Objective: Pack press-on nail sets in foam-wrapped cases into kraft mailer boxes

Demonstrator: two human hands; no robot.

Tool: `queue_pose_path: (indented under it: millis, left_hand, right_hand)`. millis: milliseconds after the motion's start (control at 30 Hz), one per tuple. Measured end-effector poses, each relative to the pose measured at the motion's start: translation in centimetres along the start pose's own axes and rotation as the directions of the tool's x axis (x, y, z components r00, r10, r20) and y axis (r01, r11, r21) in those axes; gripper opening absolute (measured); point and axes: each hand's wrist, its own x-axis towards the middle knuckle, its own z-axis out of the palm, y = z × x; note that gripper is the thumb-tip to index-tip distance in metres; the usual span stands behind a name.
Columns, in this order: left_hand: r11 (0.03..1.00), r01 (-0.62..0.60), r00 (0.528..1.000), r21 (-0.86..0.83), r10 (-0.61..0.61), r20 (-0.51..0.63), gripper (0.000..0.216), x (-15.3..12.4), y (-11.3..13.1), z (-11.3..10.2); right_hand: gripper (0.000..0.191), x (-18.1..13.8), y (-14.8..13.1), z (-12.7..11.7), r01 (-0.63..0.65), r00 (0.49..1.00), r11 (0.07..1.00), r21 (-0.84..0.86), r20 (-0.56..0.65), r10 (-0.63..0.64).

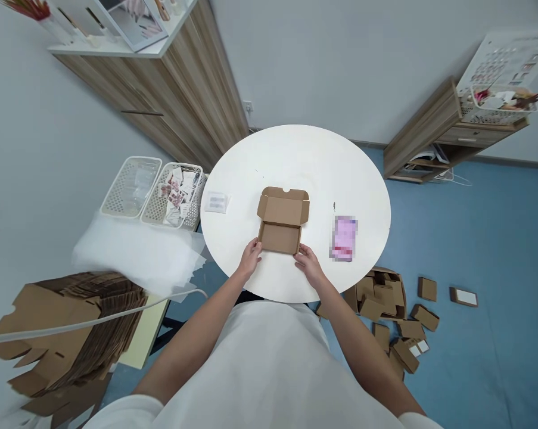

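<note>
An opened cardboard mailer box [281,237] rests on the round white table [304,161], its lid folded back away from me and its tray bare inside. My left hand [250,258] grips the box's near left corner with the fingers closed on the wall. At the near right corner, my right hand [309,264] holds the box the same way. A pixelated pink item [344,238] lies to the right of the box. Left of it, near the table's edge, is a small clear packet [217,202].
White baskets, one with plastic bags [132,187] and one with printed cards [179,193], stand left of the table. Flat cardboard blanks [72,322] are stacked at lower left below white sheeting [134,250]. Folded boxes [407,351] lie on the floor at right.
</note>
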Motion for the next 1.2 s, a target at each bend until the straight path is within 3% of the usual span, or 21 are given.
queue_pose_path:
  millis: [333, 533, 600, 667, 733, 800, 867, 1033, 1200]
  left_hand:
    - [0.994, -0.016, 0.998, 0.104, 0.009, 0.066, 0.063, 0.4, -0.2, -0.7]
    - [0.996, -0.016, 0.994, 0.091, 0.005, 0.112, 0.060, 0.9, -0.2, -1.9]
    - [0.995, -0.021, 0.988, 0.097, 0.006, 0.155, 0.058, 1.2, -0.3, -2.6]
    - [0.995, -0.038, 0.985, 0.093, 0.021, 0.171, 0.056, 1.6, -0.6, -3.7]
    - [0.993, -0.079, 0.988, 0.093, 0.066, 0.137, 0.054, 2.2, -1.0, -5.1]
    - [0.982, -0.149, 0.988, 0.111, 0.144, 0.053, 0.052, 3.0, -1.4, -7.0]
    - [0.964, -0.218, 0.973, 0.151, 0.227, -0.042, 0.051, 4.1, -1.6, -9.3]
    - [0.927, -0.243, 0.914, 0.286, 0.318, -0.253, 0.049, 7.9, -0.3, -15.9]
    - [0.896, -0.191, 0.902, 0.402, 0.322, -0.289, 0.056, 12.0, 2.0, -19.9]
  right_hand:
    - [0.049, -0.7, 0.2, 0.4, 0.030, 0.999, 0.994, -0.104, -0.036, -0.034]
    - [0.052, -1.3, 0.8, 0.4, 0.074, 0.977, 0.989, -0.130, -0.190, -0.098]
    - [0.051, -1.9, 1.1, 0.5, 0.144, 0.939, 0.977, -0.160, -0.290, -0.186]
    - [0.046, -2.6, 1.4, 1.1, 0.249, 0.856, 0.947, -0.205, -0.411, -0.314]
    - [0.039, -3.3, 1.3, 2.3, 0.357, 0.762, 0.904, -0.236, -0.486, -0.428]
    - [0.033, -3.6, 0.9, 4.3, 0.433, 0.718, 0.867, -0.247, -0.487, -0.497]
    - [0.029, -3.4, 0.2, 7.2, 0.450, 0.743, 0.855, -0.257, -0.424, -0.518]
    - [0.032, 0.3, -1.8, 16.3, 0.299, 0.935, 0.911, -0.284, -0.103, -0.339]
    - [0.037, 6.4, -3.2, 23.0, 0.230, 0.968, 0.896, -0.381, -0.003, -0.250]
